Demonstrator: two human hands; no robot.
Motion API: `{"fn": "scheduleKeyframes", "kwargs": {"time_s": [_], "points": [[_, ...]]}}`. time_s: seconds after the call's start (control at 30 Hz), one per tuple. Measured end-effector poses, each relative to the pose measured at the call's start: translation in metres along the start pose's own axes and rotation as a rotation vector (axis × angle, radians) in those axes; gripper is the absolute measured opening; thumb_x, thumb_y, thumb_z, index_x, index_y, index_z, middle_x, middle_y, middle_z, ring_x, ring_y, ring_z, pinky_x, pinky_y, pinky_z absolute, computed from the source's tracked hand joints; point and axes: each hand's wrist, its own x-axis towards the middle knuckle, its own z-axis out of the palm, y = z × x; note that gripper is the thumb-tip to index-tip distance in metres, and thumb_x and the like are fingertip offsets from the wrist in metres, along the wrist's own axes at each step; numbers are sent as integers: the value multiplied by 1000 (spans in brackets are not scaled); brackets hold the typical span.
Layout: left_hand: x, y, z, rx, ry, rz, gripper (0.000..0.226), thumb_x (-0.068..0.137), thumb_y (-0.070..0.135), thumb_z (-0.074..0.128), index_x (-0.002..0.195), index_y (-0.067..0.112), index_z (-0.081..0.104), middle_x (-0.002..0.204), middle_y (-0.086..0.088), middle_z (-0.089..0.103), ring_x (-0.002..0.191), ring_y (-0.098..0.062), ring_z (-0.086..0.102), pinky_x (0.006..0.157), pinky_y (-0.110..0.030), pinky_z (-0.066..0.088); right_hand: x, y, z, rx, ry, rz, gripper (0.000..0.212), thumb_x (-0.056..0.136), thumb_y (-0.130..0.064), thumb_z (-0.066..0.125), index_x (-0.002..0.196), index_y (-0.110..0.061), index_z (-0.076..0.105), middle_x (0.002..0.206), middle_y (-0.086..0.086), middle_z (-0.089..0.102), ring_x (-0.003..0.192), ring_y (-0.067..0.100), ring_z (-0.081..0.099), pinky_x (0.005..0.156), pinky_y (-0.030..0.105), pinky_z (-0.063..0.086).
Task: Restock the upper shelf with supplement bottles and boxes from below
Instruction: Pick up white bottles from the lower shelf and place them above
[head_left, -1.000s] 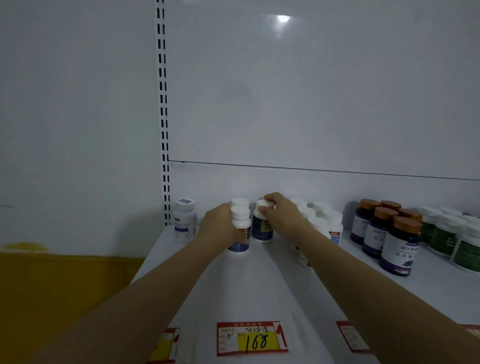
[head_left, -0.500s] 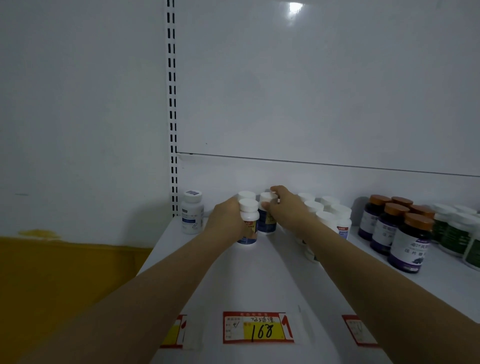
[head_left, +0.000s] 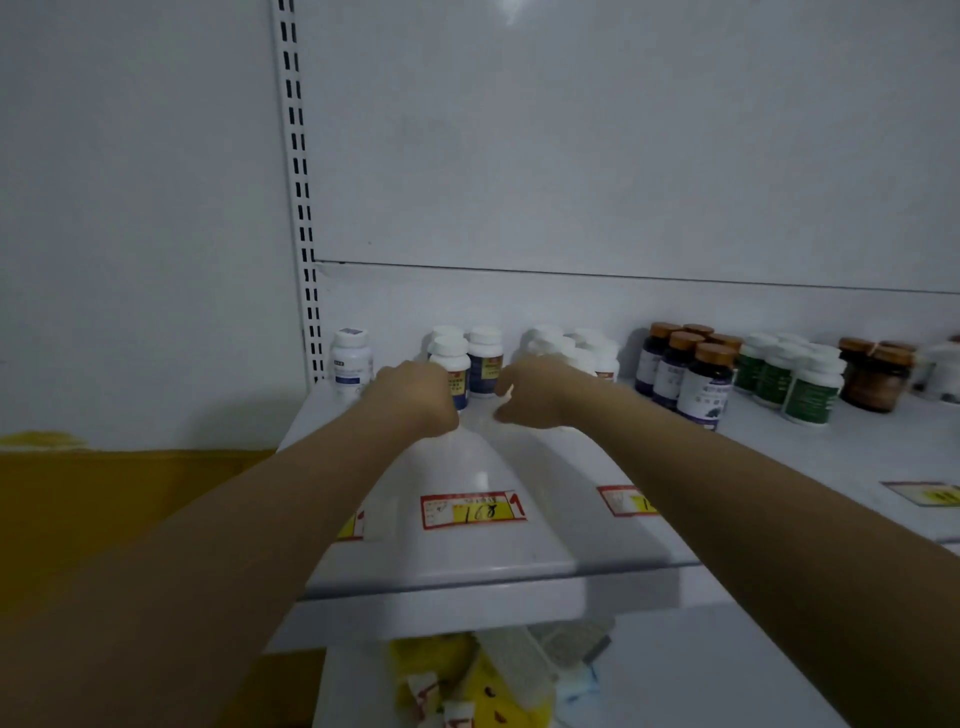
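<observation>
Hands curled over upper shelf (head_left: 467, 566). Left hand (head_left: 415, 395) half-closed, touching front white-capped bottle (head_left: 451, 364), perhaps gripping it. Right hand (head_left: 535, 392) curled, empty; second bottle (head_left: 484, 358) just beyond, between both hands.

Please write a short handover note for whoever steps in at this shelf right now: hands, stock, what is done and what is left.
Left hand: curled loosely beside the front white-capped bottle; no clear grip, contact hard to tell.
Right hand: curled, holding nothing visible, just right of the blue-label bottle.
Upper shelf: the white-capped bottles stand upright in a cluster near the back; a lone white bottle stands left, brown-capped bottles and green-label bottles right.
Done: this batch is placed.
Left: yellow and white packages lie below; bring them up.
</observation>
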Motion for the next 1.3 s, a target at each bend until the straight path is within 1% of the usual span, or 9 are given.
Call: {"fn": "scheduleKeyframes", "kwargs": {"time_s": [0.13,0.23,0.43,0.5,0.6,0.8,0.9,1.2,1.3], "points": [[-32,16,-7,-8,35,25,20,85,30,61,91,12,53,98,-9,60,84,-23,53,69,-28,40,-43,15,-8,-31,1,-15,42,95,-27,52,130,-5,54,131,11,56,120,25,52,99,29,41],[-61,43,-14,-52,49,32,24,84,31,64,85,11,50,87,-6,51,81,-23,49,70,-28,39,-83,36,-15,-65,8,-2,43,95,-31,51,129,-5,55,131,13,56,120,27,51,98,30,41],[-131,161,-11,-74,59,170,33,84,33,62,64,13,46,81,-7,52,74,-23,49,64,-28,39,-189,112,-24,-73,57,65,43,95,-34,51,127,-7,58,132,12,56,120,27,53,100,34,42],[-157,213,3,-122,54,217,24,85,33,62,81,9,58,93,-10,59,80,-25,53,67,-30,42,-231,153,-19,-54,39,121,42,94,-34,53,126,-9,58,129,11,58,117,26,54,95,31,42],[-196,293,32,-206,37,283,32,86,31,60,110,9,62,110,-10,62,98,-28,58,77,-31,46,-293,221,-5,4,-18,234,42,93,-34,56,129,-12,56,131,7,56,119,24,51,92,28,42],[-248,397,111,-318,-261,385,36,86,34,61,114,11,61,114,-10,63,102,-28,59,87,-34,49,-385,341,37,53,-104,419,50,93,-31,55,138,-12,46,141,8,49,129,25,44,99,27,38],[-251,422,151,-317,-351,356,39,88,30,60,123,13,56,122,-9,60,110,-26,57,89,-31,46,-401,395,63,132,-129,481,53,93,-27,55,141,-13,41,142,10,47,128,25,46,92,25,39],[-176,483,241,-290,-424,278,44,90,29,58,129,11,50,124,-12,58,110,-27,56,89,-33,47,-360,510,130,215,-196,525,54,91,-24,58,141,-16,40,140,9,47,124,23,48,83,23,38],[-147,505,264,-299,-447,233,46,90,31,57,131,12,48,128,-10,56,111,-26,56,91,-33,47,-338,546,142,242,-227,516,54,90,-25,59,140,-17,40,141,8,46,125,23,47,88,25,40]]}}
